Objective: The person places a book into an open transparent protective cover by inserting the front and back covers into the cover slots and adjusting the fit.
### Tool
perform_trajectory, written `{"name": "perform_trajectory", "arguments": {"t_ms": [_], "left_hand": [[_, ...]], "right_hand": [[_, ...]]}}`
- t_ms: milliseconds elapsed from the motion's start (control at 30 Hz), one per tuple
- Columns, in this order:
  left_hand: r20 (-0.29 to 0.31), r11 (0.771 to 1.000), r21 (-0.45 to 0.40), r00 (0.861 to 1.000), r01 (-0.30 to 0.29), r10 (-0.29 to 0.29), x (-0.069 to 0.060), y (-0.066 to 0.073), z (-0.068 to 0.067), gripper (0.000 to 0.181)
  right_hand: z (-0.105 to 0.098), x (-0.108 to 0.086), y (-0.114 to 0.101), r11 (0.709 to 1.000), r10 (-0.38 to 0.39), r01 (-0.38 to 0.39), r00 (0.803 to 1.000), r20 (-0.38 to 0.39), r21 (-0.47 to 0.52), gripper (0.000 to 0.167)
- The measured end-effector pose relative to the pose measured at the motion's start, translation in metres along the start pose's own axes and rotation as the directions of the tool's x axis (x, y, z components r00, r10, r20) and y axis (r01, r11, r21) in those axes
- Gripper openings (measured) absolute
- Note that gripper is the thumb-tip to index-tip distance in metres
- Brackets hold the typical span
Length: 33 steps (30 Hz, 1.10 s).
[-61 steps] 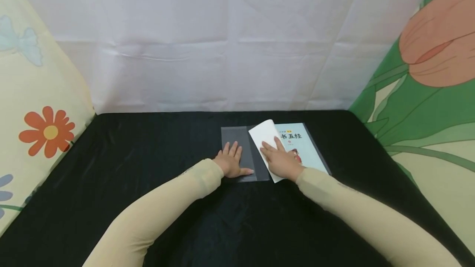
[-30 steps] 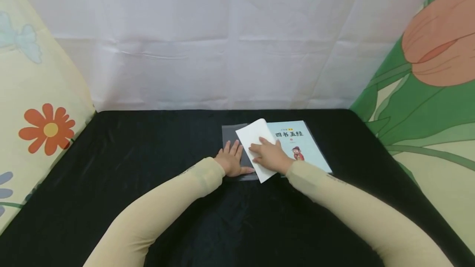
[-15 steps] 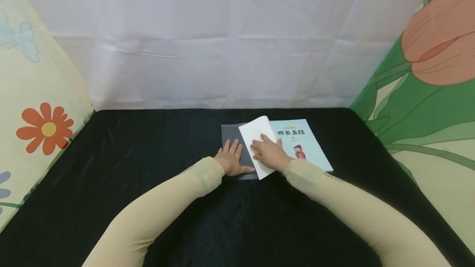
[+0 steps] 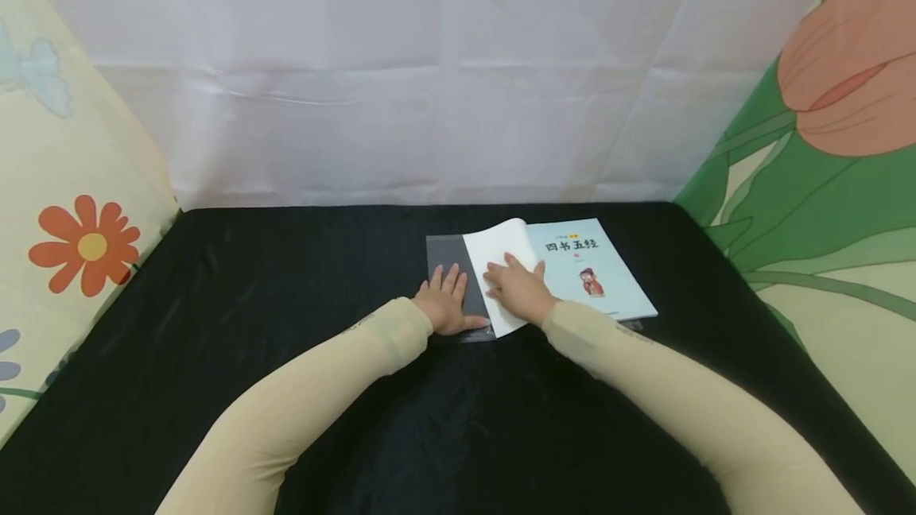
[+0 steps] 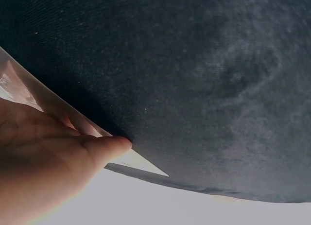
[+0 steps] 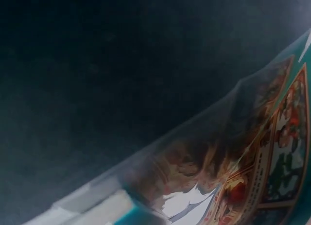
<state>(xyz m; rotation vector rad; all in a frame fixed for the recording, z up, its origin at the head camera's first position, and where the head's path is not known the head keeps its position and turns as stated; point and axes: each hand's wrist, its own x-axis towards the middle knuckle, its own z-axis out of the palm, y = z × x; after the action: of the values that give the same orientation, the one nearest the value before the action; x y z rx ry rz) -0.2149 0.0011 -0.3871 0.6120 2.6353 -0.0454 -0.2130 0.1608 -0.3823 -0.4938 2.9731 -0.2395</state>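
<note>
A book (image 4: pixel 570 270) with a pale blue cover, dark title characters and a small red-robed figure lies on a clear plastic book cover (image 4: pixel 445 249). Its white flap (image 4: pixel 494 246) is spread to the left, bulging a little along the fold. My left hand (image 4: pixel 445 310) rests with spread fingers on the plastic's left part; in the left wrist view the thumb (image 5: pixel 109 148) lies at the sheet's edge. My right hand (image 4: pixel 520 289) presses on the white flap, fingers apart. Colourful printed pictures (image 6: pixel 238 186) show in the right wrist view, with clear plastic along their edge.
Black cloth (image 4: pixel 322 284) covers the table. A white curtain (image 4: pixel 343 102) hangs behind it, with flower-printed panels (image 4: pixel 93 245) at the left and right sides.
The white flap and right hand first shifted left; since then the book has slid right and slightly away, turning straighter and covering the plastic's right edge. My left hand has stayed in place.
</note>
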Motion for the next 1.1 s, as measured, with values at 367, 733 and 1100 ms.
{"name": "perform_trajectory", "arguments": {"t_ms": [367,733,1100], "left_hand": [[0.003,1.0,-0.003,1.0,-0.011,0.011,-0.001,0.0,-0.001,0.09],[-0.005,1.0,0.008,1.0,-0.012,0.012,-0.002,0.0,-0.001,0.088],[0.008,1.0,0.018,1.0,-0.006,0.006,-0.002,0.002,-0.001,0.087]], "right_hand": [[-0.004,-0.002,0.009,0.991,-0.067,0.079,0.991,0.117,-0.106,0.045],[-0.001,-0.005,0.02,0.971,-0.139,0.168,0.976,0.169,-0.171,0.052],[0.003,-0.006,0.012,0.992,-0.075,0.093,0.979,0.189,-0.09,0.053]]}}
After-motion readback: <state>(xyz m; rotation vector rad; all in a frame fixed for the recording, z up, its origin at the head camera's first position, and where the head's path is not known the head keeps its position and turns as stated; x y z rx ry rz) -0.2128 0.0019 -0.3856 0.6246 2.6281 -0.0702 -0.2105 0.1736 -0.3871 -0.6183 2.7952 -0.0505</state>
